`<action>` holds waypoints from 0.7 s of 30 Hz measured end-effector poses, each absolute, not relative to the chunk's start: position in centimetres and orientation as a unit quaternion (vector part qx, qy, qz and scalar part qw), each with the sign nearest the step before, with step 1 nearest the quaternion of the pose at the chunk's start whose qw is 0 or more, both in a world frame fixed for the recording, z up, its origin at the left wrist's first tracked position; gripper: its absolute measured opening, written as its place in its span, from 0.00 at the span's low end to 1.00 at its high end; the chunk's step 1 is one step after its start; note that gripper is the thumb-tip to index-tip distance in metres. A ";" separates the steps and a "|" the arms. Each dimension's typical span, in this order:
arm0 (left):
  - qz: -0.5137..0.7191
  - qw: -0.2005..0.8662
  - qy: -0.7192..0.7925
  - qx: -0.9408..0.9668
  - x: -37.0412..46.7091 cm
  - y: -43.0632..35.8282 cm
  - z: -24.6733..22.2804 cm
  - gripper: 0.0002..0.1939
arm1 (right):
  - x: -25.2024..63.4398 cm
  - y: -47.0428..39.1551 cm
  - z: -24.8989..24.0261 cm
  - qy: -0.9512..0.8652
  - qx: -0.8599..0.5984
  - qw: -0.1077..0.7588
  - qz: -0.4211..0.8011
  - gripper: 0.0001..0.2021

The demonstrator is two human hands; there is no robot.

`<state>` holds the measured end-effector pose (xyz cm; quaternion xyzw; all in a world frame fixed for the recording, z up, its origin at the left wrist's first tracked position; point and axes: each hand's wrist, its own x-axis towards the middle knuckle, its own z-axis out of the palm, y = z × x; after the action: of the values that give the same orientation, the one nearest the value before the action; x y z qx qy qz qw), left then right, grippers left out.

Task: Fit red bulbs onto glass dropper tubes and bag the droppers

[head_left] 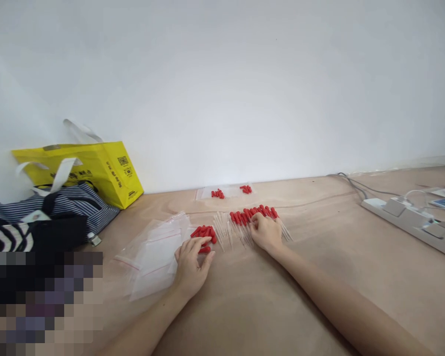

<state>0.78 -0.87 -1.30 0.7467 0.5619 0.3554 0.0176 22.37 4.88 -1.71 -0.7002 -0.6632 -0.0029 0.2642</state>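
Several red rubber bulbs [204, 231] lie in a small pile beside clear zip bags [159, 247]. My left hand [193, 264] rests at this pile with its fingers apart. To its right, thin clear tubes [223, 228] lie on the table. A row of red-topped droppers [241, 217] lies behind and beside my right hand [264, 231], whose fingers are bent together at the row; what they hold, if anything, is hidden.
Near the wall, a clear bag [230, 191] bears two groups of red bulbs. A yellow bag [113, 173] and a striped cloth [83, 205] are on the left. A white power strip [404, 222] with cables lies on the right.
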 end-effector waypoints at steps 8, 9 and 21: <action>0.331 0.030 0.567 0.754 0.9 -0.9 -1.2 0.09 | 21.9 5.7 -1.8 -0.666 -0.712 0.223 -0.005 0.08; 0.328 0.033 0.567 0.755 0.9 -0.9 -1.2 0.08 | 22.0 5.7 -1.8 -0.666 -0.713 0.221 -0.004 0.08; 0.331 0.021 0.573 0.750 1.1 -0.9 -1.1 0.07 | 19.1 3.5 -1.0 -0.715 -0.646 0.265 -0.034 0.13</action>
<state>1.12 -0.95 -1.08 0.7495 0.5727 0.3313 0.0205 19.11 3.49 -0.98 -0.6457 -0.7153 -0.0340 0.2650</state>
